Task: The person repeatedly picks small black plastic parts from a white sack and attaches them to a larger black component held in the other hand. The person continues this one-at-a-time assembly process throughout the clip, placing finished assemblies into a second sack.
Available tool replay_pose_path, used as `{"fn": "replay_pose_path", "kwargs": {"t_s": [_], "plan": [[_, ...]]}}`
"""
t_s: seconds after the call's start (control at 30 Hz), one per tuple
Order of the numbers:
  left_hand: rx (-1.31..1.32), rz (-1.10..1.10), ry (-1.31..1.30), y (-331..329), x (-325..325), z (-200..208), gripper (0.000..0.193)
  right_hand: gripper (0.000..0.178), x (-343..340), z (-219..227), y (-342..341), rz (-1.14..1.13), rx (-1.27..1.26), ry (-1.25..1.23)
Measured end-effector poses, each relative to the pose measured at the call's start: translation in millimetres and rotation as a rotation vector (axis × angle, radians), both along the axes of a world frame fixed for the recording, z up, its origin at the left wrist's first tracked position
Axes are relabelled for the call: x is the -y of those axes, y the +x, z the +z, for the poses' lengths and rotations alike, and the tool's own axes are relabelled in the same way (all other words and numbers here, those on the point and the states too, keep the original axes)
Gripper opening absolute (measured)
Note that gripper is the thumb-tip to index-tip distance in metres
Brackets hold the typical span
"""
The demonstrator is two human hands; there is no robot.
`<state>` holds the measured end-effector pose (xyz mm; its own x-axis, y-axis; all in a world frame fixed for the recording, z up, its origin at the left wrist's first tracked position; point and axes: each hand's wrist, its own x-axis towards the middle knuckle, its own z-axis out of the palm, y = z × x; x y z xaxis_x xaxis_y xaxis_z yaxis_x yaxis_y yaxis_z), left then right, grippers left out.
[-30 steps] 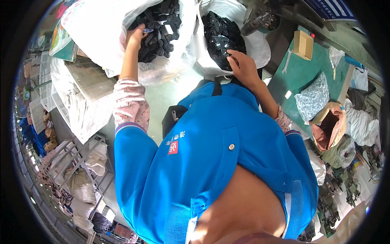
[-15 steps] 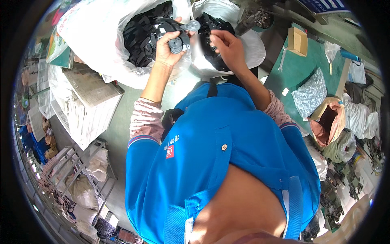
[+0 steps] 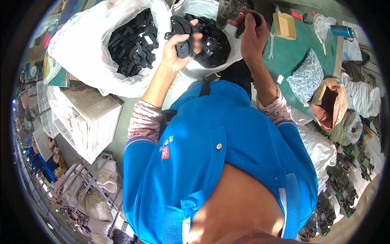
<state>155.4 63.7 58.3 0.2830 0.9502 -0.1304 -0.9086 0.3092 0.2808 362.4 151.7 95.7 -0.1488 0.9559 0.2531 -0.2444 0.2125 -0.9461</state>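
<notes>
My left hand (image 3: 175,53) is closed around several flat black parts (image 3: 181,26), with a ridged round black disc (image 3: 183,49) beside the thumb. It hovers between two white bags of similar black pieces. My right hand (image 3: 255,38) is raised at the right of the smaller bag, beside a dark container of small bits (image 3: 235,9). Its fingers are bent around something dark that I cannot make out. Loose black pieces (image 3: 136,44) fill the left bag; another dark heap (image 3: 219,49) lies in the right one.
The large white bag (image 3: 77,44) stands at the left, the smaller white bag (image 3: 237,55) beside it. On the green table (image 3: 298,44) lie a wrench (image 3: 271,44), an open cardboard box (image 3: 284,26) and a clear plastic bag (image 3: 306,79). A brown paper sack (image 3: 331,103) stands at its near edge.
My right hand has moved away from my left hand, rightwards to beside the dark container. My left hand still holds the black parts, and the grey disc above it no longer shows.
</notes>
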Motion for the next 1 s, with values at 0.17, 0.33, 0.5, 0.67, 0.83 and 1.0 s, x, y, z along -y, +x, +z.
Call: {"fn": "replay_pose_path", "kwargs": {"t_s": [0.17, 0.33, 0.5, 0.67, 0.83, 1.0], "plan": [[0.365, -0.031, 0.096, 28, -6, 25, 0.064, 0.039, 39, 12, 7, 0.237, 0.026, -0.353], [0.243, -0.176, 0.138, 39, -6, 25, 0.073, 0.034, 57, 5, -3, 0.313, -0.158, -0.497], [-0.017, -0.17, 0.068, 27, 2, 17, 0.071, 0.029, 33, -7, 18, 0.303, 0.014, -0.377], [-0.412, 0.008, 0.042, 10, -7, 29, 0.056, 0.03, 19, 1, 32, 0.315, 0.263, -0.226], [-0.513, 0.265, -0.119, 48, -3, 27, 0.044, 0.032, 15, 5, 27, 0.276, 0.206, -0.189], [-0.536, 0.216, -0.058, 58, 6, 23, 0.047, 0.032, 0, 14, 26, 0.22, 0.087, -0.258]]}}
